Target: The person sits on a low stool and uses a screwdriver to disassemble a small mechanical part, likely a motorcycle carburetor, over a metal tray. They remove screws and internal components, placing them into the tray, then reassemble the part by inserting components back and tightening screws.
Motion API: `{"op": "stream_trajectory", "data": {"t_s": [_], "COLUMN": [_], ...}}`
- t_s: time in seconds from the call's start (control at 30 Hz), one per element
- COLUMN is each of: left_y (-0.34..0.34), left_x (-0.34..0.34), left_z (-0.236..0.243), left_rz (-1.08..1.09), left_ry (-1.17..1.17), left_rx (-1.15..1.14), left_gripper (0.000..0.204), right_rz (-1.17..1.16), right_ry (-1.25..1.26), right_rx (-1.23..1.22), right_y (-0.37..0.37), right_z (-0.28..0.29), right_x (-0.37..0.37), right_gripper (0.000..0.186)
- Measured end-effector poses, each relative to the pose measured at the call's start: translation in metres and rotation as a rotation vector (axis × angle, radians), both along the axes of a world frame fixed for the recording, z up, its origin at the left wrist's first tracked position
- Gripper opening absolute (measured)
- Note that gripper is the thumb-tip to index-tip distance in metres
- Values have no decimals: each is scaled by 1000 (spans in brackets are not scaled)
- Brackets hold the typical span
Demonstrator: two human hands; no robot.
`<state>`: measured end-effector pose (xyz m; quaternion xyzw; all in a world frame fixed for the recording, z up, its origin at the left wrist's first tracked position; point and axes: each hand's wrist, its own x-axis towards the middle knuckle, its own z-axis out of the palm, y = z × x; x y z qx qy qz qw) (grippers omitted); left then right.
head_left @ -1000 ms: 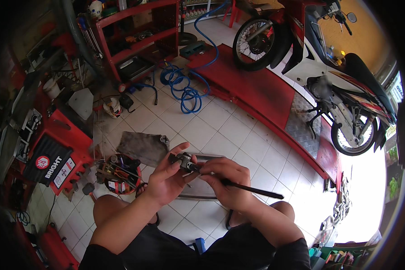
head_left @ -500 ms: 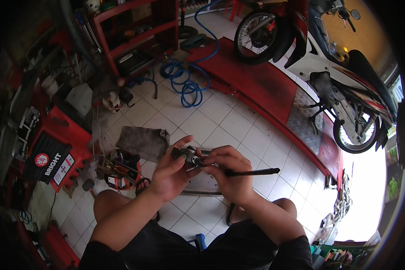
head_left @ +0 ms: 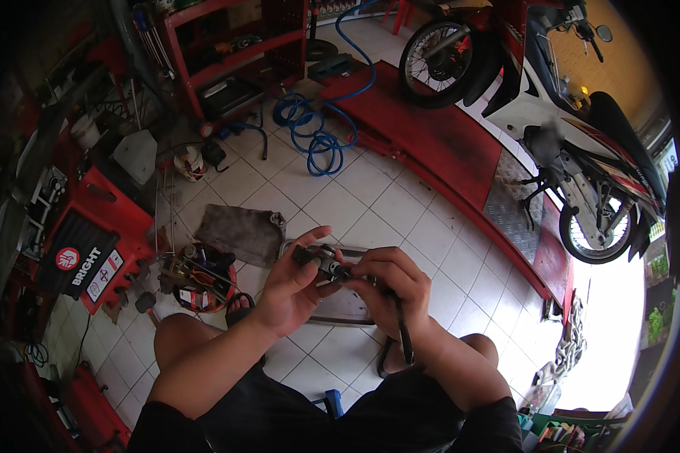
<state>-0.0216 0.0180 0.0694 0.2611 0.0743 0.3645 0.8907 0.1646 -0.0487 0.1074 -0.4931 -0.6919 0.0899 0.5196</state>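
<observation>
Clearly, the metal fitting lies between the two hands, its long axis aimed at the right fingertips

Small and grey, the metal fitting (head_left: 326, 263) sits up in the left hand (head_left: 283, 296), above the shallow metal tray (head_left: 338, 309) on the tiled floor. Its long axis slants from upper left to lower right, so the dark end faces the right hand (head_left: 397, 285). The left hand is the nearer one to the body of the fitting: thumb and fingers cradle it in a loose curl, with one finger stretched free above. The right hand is drawn in narrow, thumb and fingertips pinched at that dark end, seemingly touching it; exactly what the tips grip is too small to tell. A slim black strip (head_left: 403, 332) comes out from under the right palm and hangs toward the lap, set steeply across the line of the fitting; whether it joins the fitting inside the fingers cannot be told. A grey cloth (head_left: 239, 232) lies on the floor, beyond the left hand and to its left.
</observation>
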Motion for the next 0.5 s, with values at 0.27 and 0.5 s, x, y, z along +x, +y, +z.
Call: {"op": "stream_trajectory", "data": {"t_s": [0.27,0.5], "left_y": [-2,-2], "left_x": [1,1], "left_z": [4,0], "left_rz": [51,2], "left_ry": [105,64], "left_rx": [79,-14], "left_gripper": [72,64], "right_rz": [-19,-8], "right_ry": [-27,-106], "right_rx": [-12,-59], "right_y": [-1,0], "right_z": [3,5], "right_x": [0,4], "right_gripper": [26,26]}}
